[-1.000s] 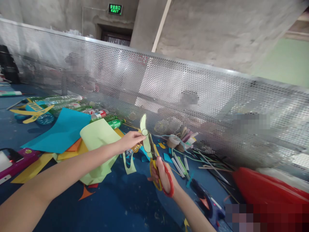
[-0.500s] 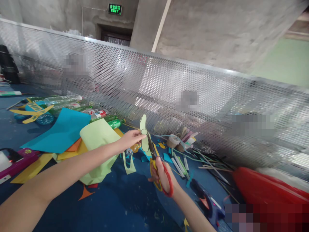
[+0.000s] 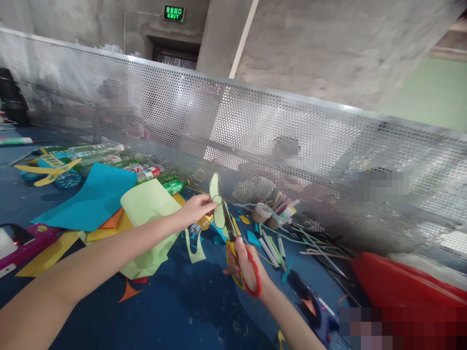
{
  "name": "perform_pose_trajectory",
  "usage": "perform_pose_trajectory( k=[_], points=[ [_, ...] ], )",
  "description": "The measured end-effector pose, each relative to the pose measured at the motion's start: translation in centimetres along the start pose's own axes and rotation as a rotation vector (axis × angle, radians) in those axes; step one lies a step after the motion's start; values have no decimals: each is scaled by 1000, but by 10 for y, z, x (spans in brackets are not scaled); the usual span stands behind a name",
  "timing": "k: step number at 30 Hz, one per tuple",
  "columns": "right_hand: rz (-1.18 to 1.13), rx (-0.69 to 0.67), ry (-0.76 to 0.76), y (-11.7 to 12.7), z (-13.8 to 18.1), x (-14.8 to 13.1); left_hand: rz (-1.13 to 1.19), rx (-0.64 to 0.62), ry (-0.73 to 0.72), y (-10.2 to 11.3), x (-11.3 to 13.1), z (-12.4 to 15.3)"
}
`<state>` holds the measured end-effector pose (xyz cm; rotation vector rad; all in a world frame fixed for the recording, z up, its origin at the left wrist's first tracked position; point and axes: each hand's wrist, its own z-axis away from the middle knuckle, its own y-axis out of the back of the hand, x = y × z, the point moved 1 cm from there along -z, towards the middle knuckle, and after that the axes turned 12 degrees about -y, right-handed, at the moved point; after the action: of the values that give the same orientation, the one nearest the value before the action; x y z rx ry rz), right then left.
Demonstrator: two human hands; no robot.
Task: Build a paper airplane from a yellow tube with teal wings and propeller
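Between the fingers of my left hand [image 3: 199,210] is a pale green paper propeller shape [image 3: 219,215], outlined in dark pen, with one blade up and one down. My right hand [image 3: 245,265] grips a pair of scissors [image 3: 230,226] by the red and yellow handles. The dark blades point up and lie along the right edge of the paper cutout, close to its round middle. Below my left wrist a curled pale green paper offcut [image 3: 196,253] lies on the blue table [image 3: 175,311].
Green and blue paper sheets [image 3: 91,194] lie left, near plastic bottles [image 3: 149,172] and a yellow propeller model [image 3: 53,170]. A glue gun [image 3: 317,311], glue sticks [image 3: 270,252] and a red bag [image 3: 401,282] are right. A perforated metal divider [image 3: 233,126] stands behind.
The paper cutout has tipped slightly left at its top, and my left fingers have shifted a little left with it. My right hand and the scissors have hardly moved.
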<state>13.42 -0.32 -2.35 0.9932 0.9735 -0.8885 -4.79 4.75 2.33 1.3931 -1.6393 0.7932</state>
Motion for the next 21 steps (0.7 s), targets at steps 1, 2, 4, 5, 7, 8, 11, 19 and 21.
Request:
perform_pose_trajectory(
  k=[1,2,4,5,7,8,11,19,21],
  points=[
    [-4,-3,-7,-1,0,-1,-3,4,4,0,0,0],
    [-8,-4,-16,-1,1,-1,-4,7,6,0,1,0],
    [-13,-6,-28,-1,1,-3,-2,9,9,0,1,0],
    [-15,-4,-30,-1,2,-3,0,9,10,0,1,0],
    [-18,2,-32,-1,2,-4,2,10,15,0,0,0],
    [-18,6,-33,-1,2,-4,2,11,17,1,-1,0],
    [-6,26,-31,-1,2,-4,19,8,15,1,-3,-1],
    [34,16,-9,0,3,-2,67,2,20,1,-4,-1],
    [81,13,10,2,3,-2,72,-8,12,2,-5,-1]
  ],
)
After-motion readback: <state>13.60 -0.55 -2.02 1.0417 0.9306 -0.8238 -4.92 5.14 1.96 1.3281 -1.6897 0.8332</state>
